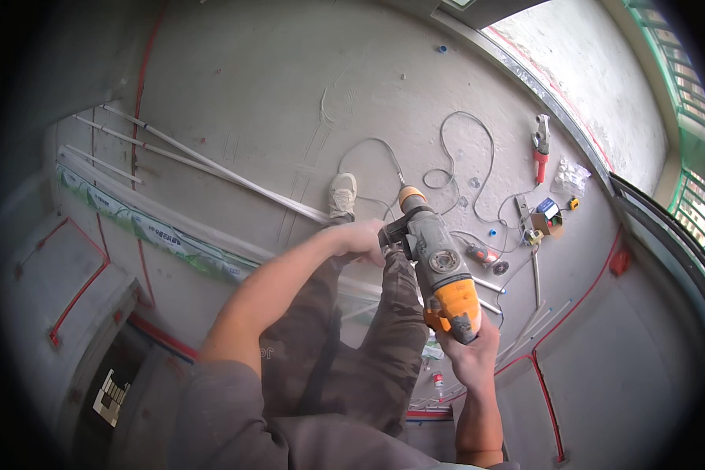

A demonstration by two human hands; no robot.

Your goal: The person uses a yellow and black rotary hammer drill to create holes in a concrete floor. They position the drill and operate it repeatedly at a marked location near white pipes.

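Note:
A grey and orange rotary hammer drill (439,251) is held out in front of my body, its chuck end and bit pointing away toward the floor. My left hand (362,240) is closed at its black side handle (397,231); part of the grip is hidden by the fingers. Around the rear handle at the orange end, my right hand (475,356) is wrapped, with the drill body covering some of its fingers. Beyond the bit, a dark cable (368,141) curves over the concrete floor. My shoe (342,194) stands left of the chuck.
Long white pipes (211,166) lie at the left beside a green and white wrapped bundle (145,223). A red-handled power tool (540,149), a clear plastic bag (570,177), a small open box (548,221) and looping cable are at the right. A bottle (438,382) stands near my right forearm.

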